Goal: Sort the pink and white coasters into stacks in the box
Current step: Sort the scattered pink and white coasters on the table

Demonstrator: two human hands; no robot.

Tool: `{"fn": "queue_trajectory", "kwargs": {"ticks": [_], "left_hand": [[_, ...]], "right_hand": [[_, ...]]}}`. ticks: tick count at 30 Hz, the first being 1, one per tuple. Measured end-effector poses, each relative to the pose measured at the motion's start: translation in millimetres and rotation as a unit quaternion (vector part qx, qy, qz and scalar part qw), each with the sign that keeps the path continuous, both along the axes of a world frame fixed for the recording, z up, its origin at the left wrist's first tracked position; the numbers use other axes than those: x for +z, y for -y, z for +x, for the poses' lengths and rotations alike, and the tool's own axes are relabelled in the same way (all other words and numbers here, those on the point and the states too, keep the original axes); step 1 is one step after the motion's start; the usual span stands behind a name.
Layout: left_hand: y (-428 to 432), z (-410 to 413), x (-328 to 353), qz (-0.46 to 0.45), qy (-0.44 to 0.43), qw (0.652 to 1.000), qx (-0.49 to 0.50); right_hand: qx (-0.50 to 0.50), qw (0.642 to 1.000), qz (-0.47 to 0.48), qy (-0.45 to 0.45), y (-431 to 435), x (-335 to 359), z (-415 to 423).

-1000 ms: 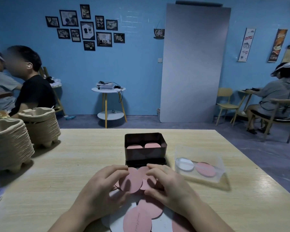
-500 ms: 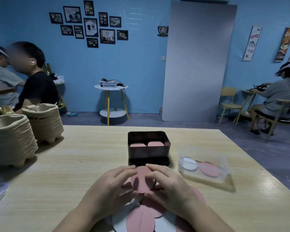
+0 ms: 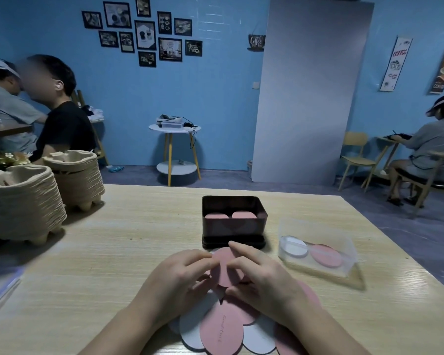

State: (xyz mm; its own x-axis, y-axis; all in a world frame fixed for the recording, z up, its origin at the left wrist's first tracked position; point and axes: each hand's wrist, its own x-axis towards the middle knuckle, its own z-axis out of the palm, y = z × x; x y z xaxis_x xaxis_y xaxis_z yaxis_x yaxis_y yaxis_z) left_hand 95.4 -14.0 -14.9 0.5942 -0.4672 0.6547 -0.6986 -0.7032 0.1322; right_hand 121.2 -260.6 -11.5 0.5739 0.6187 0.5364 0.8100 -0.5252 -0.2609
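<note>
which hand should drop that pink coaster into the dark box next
Probably the right hand. Both hands pinch the raised pink coaster, but the right fingers reach further forward, nearly at the dark box front edge. The left hand sits further back and could steady the loose pile.

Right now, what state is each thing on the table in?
Dark box: open, two pink coasters showing inside.
Clear box: open, one white and one pink coaster inside.
Held coaster: pink, pinched between left hand and right hand.
Loose coasters: unsorted, overlapping.
</note>
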Motion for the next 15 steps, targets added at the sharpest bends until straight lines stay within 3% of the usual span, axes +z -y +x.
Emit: {"fn": "queue_trajectory", "kwargs": {"ticks": [7,15], "left_hand": [[-2.5,-0.5,0.0,0.005,-0.030,1.000,0.006],[-14.1,4.2,-9.8,0.026,-0.138,0.978,0.156]], "right_hand": [[-0.035,0.999,0.003,0.005,7.4,7.9,-2.0],[-0.069,0.997,-0.028,-0.020,15.7,5.8,0.9]]}}
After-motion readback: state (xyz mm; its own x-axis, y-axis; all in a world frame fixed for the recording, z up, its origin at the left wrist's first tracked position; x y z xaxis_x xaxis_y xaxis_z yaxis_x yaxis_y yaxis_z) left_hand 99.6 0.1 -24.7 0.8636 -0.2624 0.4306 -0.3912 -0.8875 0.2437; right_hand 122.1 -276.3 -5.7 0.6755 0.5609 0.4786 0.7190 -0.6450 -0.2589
